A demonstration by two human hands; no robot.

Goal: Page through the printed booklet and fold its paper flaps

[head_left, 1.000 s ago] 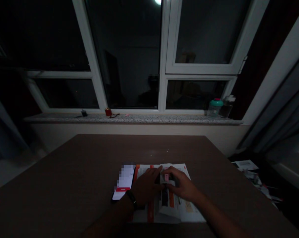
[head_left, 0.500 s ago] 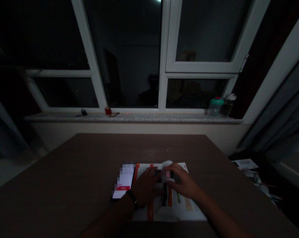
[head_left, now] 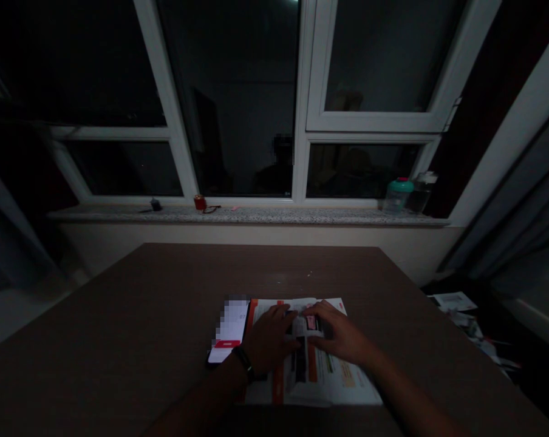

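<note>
A printed booklet (head_left: 322, 385) with orange bands and pictures lies open on the brown table (head_left: 174, 285). My left hand (head_left: 272, 340) rests palm down on its left part, fingers stretched and thumb apart, a dark band round the wrist. On the right part lies my right hand (head_left: 340, 334), its fingers bent and spread from the thumb, fingertips touching the page beside a pink patch that looks printed. Between the two hands the page lies nearly flat. A phone (head_left: 231, 325) with a lit screen lies left of the booklet, close to my left forearm.
Beyond the table a stone windowsill (head_left: 265, 215) holds a small red jar (head_left: 200, 202), a small dark bottle (head_left: 155, 204), a cup with a teal lid (head_left: 398, 195) and a clear bottle (head_left: 422, 191). Papers (head_left: 454, 301) lie in a pile beyond the table's right edge.
The page that was curled up between my hands has come down flatter. My right hand's fingers have spread slightly on it. The left hand has barely moved.
</note>
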